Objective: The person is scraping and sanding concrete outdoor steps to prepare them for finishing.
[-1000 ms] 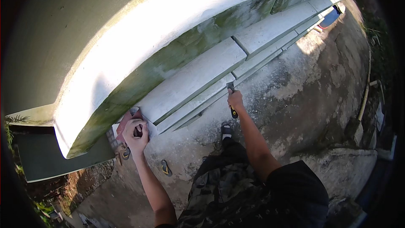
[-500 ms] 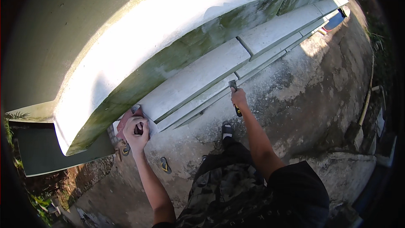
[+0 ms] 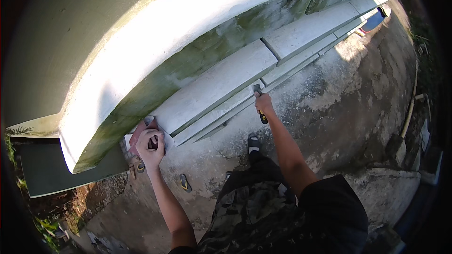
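Note:
My right hand (image 3: 264, 103) is closed around a scraper (image 3: 263, 117) with a black and yellow handle. Its flat grey blade (image 3: 256, 88) lies over the lower pale ledge (image 3: 230, 105), close to a joint; whether it touches is too fine to tell. At the left end of the ledges, my left hand (image 3: 151, 149) has its fingers curled around a folded sheet of reddish-brown sandpaper (image 3: 140, 130). Part of the sheet sticks out past the fingers, and its pale back shows beside the hand. The fingers hide the middle of the sheet.
Above the hands juts a thick curved ledge (image 3: 197, 26), white on top and green-stained on its face. A middle ledge (image 3: 216, 77) runs beneath it. Sandals (image 3: 185, 183) lie on the stained concrete floor (image 3: 325, 127). A blue object (image 3: 373, 21) stands at the far right end.
My right hand and the scraper have shifted slightly up and to the left, towards the ledge. The left hand keeps its hold on the sandpaper. The whole view has moved a little.

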Demonstrator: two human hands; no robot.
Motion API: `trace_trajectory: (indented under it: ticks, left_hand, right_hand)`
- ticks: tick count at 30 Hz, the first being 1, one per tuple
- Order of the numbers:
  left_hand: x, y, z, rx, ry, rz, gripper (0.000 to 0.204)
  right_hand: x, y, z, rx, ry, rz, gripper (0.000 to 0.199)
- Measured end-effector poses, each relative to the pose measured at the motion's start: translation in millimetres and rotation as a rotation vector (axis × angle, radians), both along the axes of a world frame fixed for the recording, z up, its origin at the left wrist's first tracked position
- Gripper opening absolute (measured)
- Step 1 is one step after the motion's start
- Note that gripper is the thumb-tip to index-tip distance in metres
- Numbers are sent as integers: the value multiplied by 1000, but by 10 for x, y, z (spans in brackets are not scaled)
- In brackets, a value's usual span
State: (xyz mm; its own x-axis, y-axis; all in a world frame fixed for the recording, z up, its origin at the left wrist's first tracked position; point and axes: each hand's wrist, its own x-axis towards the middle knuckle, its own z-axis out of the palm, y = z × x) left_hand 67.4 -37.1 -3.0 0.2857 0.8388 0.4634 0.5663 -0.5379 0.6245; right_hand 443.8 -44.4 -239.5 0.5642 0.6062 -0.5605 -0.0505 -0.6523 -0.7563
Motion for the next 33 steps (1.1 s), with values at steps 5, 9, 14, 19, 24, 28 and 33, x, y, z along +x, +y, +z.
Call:
trace_trajectory:
  ticks: [5,9,14,19,24,28,33]
  left_hand:
    - [48,13,-10,-8,-16,-8,5]
    - [-37,-36,-15,8,2,12,5]
    - [11,-7,12,-3,-1,7,6]
    - [37,22,42,5,11,9,6]
    - [-36,-35,0,8,-10,15,6]
    - [-22,-7,-30,15,-13,-5,5]
    - [16,-5,-6,0,-8,4,6]
  right_hand:
    - [155,328,-122,9,178,-62,42]
    - [-137,-57,-19,25,143,-62,44]
    - [-10,20,2,8,159,-9,42]
    - [162,374,-186,-32,325,-28,42]
    - [-24,-139,-119,2,386,17,40]
    - [72,84,-83,8,278,-30,40]
    - [108,346,-55,-11,301,-53,43]
